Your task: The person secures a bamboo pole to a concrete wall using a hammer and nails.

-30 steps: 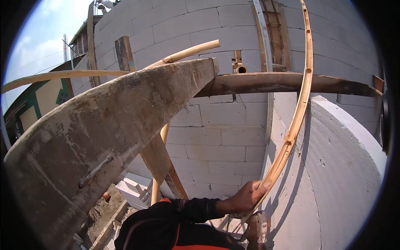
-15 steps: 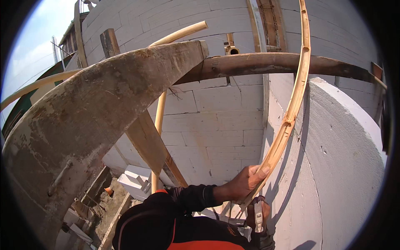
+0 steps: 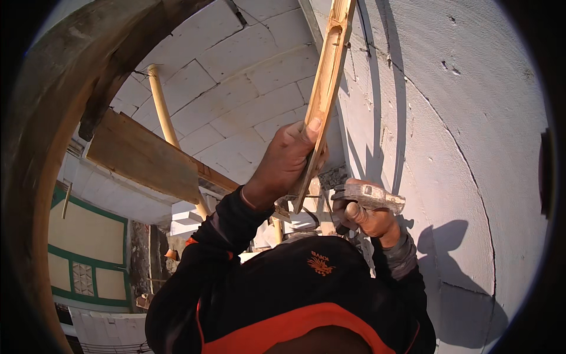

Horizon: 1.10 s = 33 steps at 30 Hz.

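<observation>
My left hand is closed around the lower part of a split bamboo strip, its thumb lying along the pale, hollowed inner side. The strip slants up and to the right, beyond the top of the picture, and its lower tip pokes out below my fist. To the right, close to the wall, my right hand grips a hammer just under its worn, greyish head. Most of the hammer's handle is hidden by my fingers. The hammer and the strip are apart.
A white block wall with a long crack-like line rises close on my right. On the left are a wooden board, an upright bamboo pole and a large curved-looking beam. Green-framed panels stand at the lower left.
The view has swung down toward my body. My right hand with the hammer, partly hidden before, now shows plainly beside the wall. My left hand still grips the bamboo strip.
</observation>
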Each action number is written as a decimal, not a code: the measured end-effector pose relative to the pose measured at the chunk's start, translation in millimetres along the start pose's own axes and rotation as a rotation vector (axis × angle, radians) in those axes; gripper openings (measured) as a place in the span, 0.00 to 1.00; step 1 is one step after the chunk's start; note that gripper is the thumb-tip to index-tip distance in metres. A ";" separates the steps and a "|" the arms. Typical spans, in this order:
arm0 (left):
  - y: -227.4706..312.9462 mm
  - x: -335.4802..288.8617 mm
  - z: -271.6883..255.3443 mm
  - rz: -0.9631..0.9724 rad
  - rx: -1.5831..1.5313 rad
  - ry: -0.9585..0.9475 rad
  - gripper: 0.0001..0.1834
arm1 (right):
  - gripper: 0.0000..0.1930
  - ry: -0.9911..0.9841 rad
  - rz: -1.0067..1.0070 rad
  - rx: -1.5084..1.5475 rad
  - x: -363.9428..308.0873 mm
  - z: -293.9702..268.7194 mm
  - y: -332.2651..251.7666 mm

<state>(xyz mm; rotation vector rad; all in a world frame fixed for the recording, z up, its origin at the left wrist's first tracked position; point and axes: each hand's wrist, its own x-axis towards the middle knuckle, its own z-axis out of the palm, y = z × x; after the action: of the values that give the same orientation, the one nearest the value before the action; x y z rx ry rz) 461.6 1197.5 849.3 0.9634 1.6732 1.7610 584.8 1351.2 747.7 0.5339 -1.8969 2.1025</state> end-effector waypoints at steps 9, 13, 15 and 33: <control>-2.5 1.1 -7.4 -0.039 0.060 0.025 0.27 | 0.26 -0.182 0.224 0.094 22.0 -3.1 -5.1; -7.9 -1.2 -8.6 -0.086 0.030 -0.001 0.27 | 0.29 -0.209 0.260 0.287 21.1 -5.1 -1.2; -5.4 -2.1 -9.8 -0.063 0.061 -0.005 0.27 | 0.28 -0.387 0.268 0.385 28.9 -7.7 1.3; -16.8 -40.1 -57.0 0.074 0.390 0.052 0.28 | 0.15 -0.419 -0.137 -0.209 67.3 26.2 5.6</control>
<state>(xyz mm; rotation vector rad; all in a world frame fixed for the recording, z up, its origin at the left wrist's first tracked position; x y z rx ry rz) 439.6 1132.7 828.0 1.1662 2.0872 1.5439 524.4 1321.0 774.0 1.0887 -2.1901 1.7801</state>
